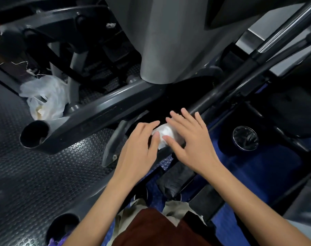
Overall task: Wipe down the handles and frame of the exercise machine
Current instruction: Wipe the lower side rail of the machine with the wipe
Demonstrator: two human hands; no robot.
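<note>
Plastic bag [44,98] lies on the studded floor at my ten o'clock, beside the machine's dark frame bar [98,110]. At centre my left hand [138,150] pinches a crumpled white cloth [164,135]; my right hand [192,139], fingers spread wide, presses the cloth from two o'clock.

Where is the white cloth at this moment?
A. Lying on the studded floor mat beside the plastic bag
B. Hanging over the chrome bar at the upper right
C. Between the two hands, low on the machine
C: the white cloth is bunched between the left hand and the right hand, whose fingers spread over it.
</note>
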